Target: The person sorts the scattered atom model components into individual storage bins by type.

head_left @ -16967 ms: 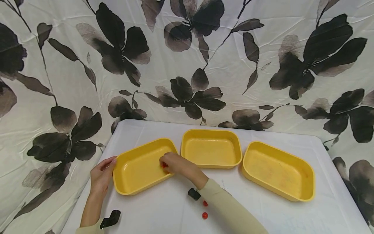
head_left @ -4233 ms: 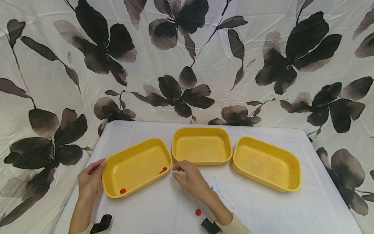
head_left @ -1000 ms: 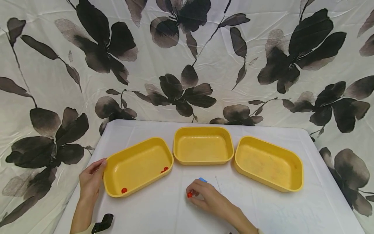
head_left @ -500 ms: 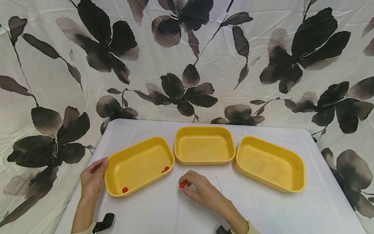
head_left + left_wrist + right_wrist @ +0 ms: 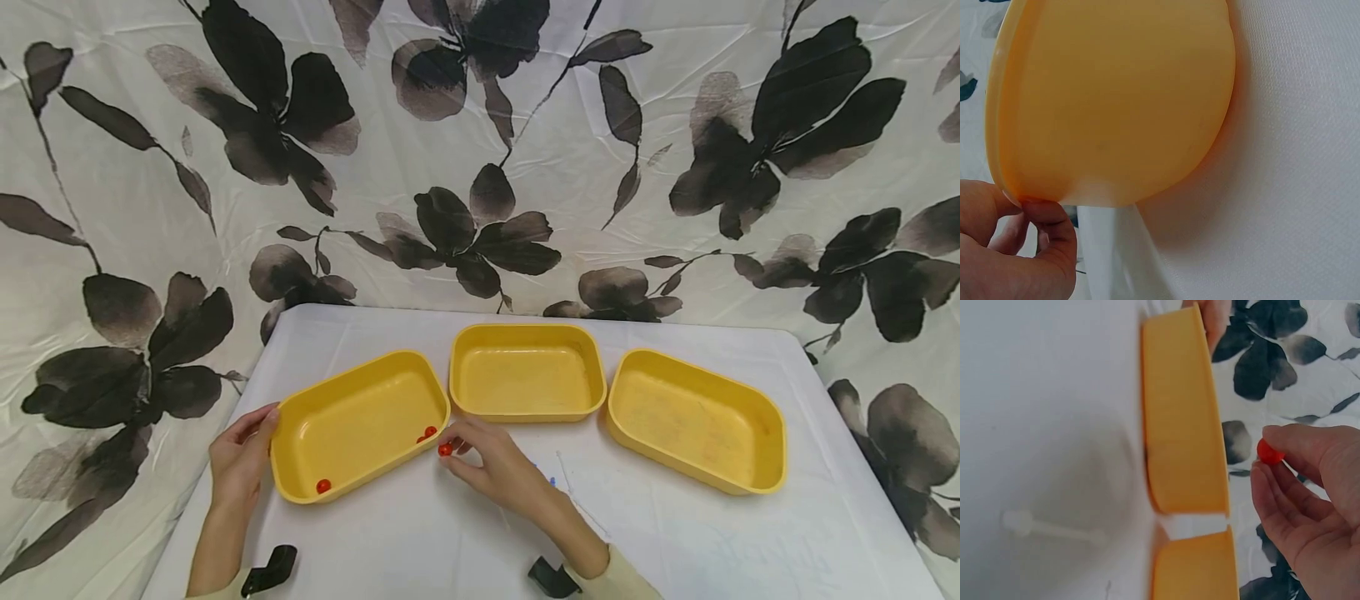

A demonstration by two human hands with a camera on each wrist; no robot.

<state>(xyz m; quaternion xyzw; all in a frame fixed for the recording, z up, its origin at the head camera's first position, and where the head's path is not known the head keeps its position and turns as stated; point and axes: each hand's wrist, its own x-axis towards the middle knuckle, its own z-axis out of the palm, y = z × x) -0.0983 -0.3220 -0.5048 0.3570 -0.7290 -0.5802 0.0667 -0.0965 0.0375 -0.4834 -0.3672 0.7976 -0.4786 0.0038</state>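
My left hand (image 5: 240, 458) pinches the left end rim of the left yellow tray (image 5: 360, 379); the left wrist view shows its thumb and fingers (image 5: 1050, 237) on that rim. In the tray lie a red ball (image 5: 323, 486) near the left corner and a pair of red balls (image 5: 430, 432) near the right corner. My right hand (image 5: 495, 467) holds another small red ball (image 5: 446, 449) between thumb and fingertips, just outside the tray's right corner. In the right wrist view this ball (image 5: 1269, 452) appears above the rim level, apart from the tray.
A middle yellow tray (image 5: 527, 371) and a right yellow tray (image 5: 697, 421) stand along the back. Small blue bits (image 5: 552, 482) show beside the right forearm. In the right wrist view a pale stick (image 5: 1054, 528) lies on the white cloth. A floral sheet (image 5: 480, 167) hangs behind.
The red ball that lay on the table 4.2 s ago is now in my right hand, which has moved up and left towards the left tray. My left hand stays on the rim.
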